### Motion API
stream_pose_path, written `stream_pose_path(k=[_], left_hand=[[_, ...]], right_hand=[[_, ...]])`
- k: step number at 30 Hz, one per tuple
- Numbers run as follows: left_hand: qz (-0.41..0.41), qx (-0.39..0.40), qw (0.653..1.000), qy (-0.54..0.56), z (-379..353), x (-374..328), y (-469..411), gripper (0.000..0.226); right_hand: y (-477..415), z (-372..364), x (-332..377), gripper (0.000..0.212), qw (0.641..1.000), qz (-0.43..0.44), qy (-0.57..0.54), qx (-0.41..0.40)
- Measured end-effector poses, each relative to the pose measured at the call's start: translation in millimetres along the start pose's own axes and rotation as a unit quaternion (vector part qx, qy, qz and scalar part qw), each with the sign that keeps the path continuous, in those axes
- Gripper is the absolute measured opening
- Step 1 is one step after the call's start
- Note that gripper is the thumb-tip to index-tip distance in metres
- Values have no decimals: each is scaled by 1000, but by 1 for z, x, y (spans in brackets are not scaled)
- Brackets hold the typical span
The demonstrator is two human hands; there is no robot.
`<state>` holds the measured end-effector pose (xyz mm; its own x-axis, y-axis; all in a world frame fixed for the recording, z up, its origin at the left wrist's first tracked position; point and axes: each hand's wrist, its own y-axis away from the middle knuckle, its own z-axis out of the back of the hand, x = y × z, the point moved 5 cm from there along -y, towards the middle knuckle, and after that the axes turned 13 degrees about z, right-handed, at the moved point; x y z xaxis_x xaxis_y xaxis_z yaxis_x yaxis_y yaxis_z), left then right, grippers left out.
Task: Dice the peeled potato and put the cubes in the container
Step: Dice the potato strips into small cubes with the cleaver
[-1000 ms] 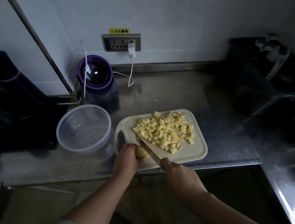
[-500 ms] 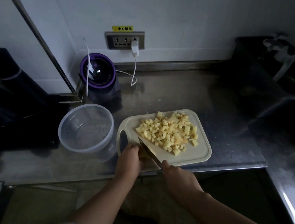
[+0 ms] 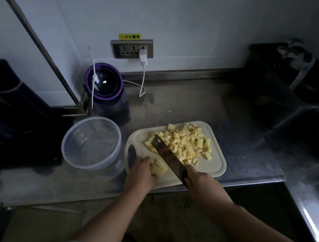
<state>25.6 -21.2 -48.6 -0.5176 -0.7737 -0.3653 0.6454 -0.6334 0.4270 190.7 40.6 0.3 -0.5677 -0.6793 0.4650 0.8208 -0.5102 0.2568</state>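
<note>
A pale cutting board lies on the steel counter with a heap of yellow potato cubes on its far half. My left hand holds the remaining chunk of potato against the board's near left corner. My right hand grips the handle of a cleaver, whose blade is lifted and tilted, just right of the chunk and in front of the heap's left edge. An empty clear plastic container stands left of the board.
A purple-rimmed appliance sits behind the container, with a white charger cable plugged into the wall socket. Dark bins stand at the left and back right. The counter edge runs just below the board.
The cleaver has risen off the board and swung right, away from the chunk, so its flat side now shows. My left hand still holds the chunk, now more exposed.
</note>
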Motion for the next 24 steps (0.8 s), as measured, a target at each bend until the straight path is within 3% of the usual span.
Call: stream_pose_path(k=[17, 24], left_hand=[[21, -57, 998, -14, -4, -10, 2, 41], [18, -40, 998, 48, -5, 6, 0, 35]], right_hand=[[6, -6, -10, 40, 1000, -9, -8, 6], [3, -9, -7, 39, 999, -10, 11, 29]])
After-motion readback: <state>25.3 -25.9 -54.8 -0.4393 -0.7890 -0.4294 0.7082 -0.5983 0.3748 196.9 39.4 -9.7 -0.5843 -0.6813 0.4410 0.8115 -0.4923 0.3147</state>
